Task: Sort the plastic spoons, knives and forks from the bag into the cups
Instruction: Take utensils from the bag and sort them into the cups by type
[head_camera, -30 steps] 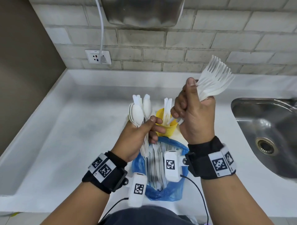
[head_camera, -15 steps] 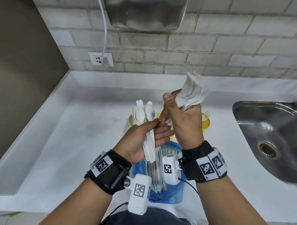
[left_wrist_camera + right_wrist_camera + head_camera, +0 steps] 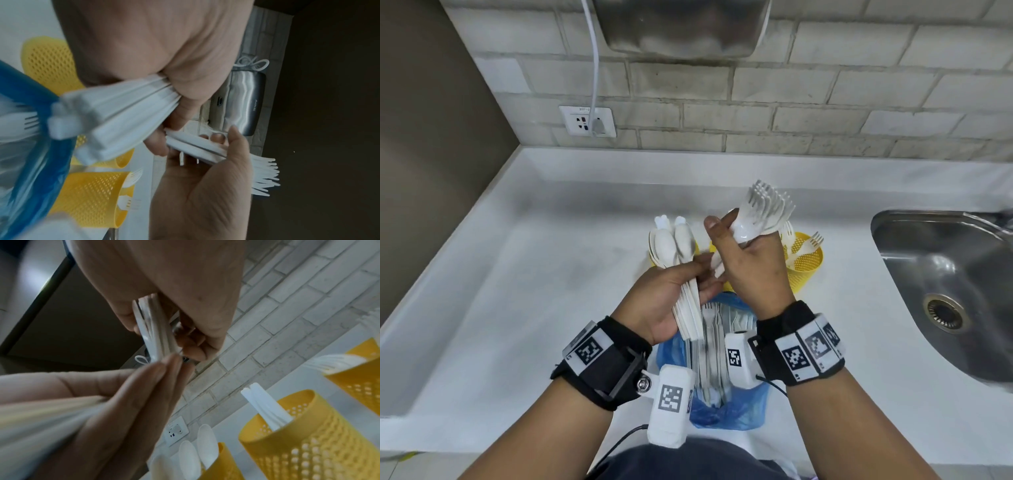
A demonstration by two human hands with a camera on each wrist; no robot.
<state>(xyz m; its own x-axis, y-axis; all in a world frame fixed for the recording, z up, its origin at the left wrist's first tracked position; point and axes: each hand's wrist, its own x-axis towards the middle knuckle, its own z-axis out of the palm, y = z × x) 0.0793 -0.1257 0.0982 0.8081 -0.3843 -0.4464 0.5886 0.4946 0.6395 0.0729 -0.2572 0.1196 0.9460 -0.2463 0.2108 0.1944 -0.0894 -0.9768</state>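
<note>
Nearest the camera, both forearms rise from the bottom edge of the head view, each with a black wrist band and a white camera unit. Between them a blue bag [image 3: 726,407] lies on the white worktop [image 3: 517,308], with white cutlery [image 3: 710,346] showing in its open mouth.

Above the bag, the left hand [image 3: 664,301] is turned palm up and inward, its fingers and thumb curled round a bundle of spoons [image 3: 671,246] — bowls pointing up and away, handles running down across the palm. The right hand [image 3: 753,263] is raised just beside it, back toward the camera, thumb up, gripping a bundle of forks [image 3: 763,212] by the handles with the tines fanned upward. The two hands touch at the fingertips.

Behind the hands stand yellow perforated cups [image 3: 806,257]. In the right wrist view one holds knives [image 3: 265,407] and one spoons; the cup at the right holds a few forks — seen from the head. Farther right lies a steel sink [image 3: 945,284], and on the brick wall behind, a socket [image 3: 587,120].
</note>
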